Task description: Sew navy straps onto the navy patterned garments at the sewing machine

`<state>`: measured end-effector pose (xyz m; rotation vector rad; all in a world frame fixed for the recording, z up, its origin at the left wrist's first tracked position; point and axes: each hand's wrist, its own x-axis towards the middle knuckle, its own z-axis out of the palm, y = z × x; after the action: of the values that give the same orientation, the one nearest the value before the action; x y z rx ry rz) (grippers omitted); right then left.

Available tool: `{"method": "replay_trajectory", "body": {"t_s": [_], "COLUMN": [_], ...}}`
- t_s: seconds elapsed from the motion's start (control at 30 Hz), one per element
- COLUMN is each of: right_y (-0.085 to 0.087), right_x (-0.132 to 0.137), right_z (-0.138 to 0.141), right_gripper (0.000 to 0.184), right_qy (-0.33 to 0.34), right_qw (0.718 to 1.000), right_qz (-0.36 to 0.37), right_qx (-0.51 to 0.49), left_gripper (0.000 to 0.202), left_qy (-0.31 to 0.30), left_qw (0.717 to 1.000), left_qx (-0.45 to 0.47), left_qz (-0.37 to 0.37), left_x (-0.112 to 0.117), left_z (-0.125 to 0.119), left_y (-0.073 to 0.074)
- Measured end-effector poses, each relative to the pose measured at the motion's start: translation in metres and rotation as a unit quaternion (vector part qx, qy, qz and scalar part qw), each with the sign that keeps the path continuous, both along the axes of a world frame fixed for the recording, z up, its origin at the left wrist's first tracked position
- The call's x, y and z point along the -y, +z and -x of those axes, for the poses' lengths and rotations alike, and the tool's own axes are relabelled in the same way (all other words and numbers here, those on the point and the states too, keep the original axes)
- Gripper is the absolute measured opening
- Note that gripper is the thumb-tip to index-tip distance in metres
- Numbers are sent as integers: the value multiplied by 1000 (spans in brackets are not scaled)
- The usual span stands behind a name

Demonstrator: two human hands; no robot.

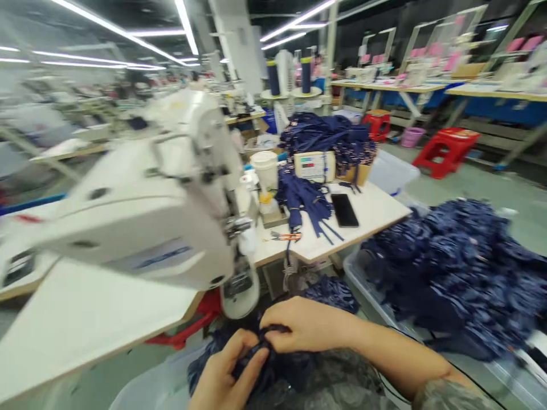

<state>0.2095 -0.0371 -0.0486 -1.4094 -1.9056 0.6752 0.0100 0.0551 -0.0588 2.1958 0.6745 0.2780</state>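
The big white sewing machine fills the left side in front of me, sitting on a pale table. It looks blurry.

To my right is a huge heap of dark blue cloth (lumpy and crumpled) lying in a clear plastic bin.

Farther back on the table I see a pile of blue straps, a small box with buttons, a white cup and a black phone lying flat. Red stools stand on the floor behind.

Down low, right in front of me, is the dark blue cloth piece I am working on. It is bunched up and wrinkly, below the edge of the table and close to my lap. Some of it is hidden under my hands.

My right hand lies on top of the cloth piece, with the fingers curled tight and pinching a fold. My left hand comes up from below, and its thumb and fingers squeeze the same bunched spot. The two hands are touching each other there.
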Motion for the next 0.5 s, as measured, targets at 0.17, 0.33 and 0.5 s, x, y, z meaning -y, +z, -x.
{"method": "replay_trajectory", "body": {"t_s": [0.17, 0.33, 0.5], "right_y": [9, -7, -28], "right_x": [-18, -42, -52], "right_z": [8, 19, 30], "right_gripper": [24, 21, 20], "right_qy": [4, -68, -175], "right_qw": [996, 994, 978], "right_qz": [51, 2, -76], "right_qx": [-75, -83, -90], "left_gripper": [19, 14, 32], "left_qy": [88, 207, 166], "left_qw": [996, 948, 865], "left_qx": [15, 58, 75], "left_qz": [-28, -234, -467], "left_x": [-1, -12, 8], "left_z": [6, 12, 4], "left_y": [19, 10, -14]}}
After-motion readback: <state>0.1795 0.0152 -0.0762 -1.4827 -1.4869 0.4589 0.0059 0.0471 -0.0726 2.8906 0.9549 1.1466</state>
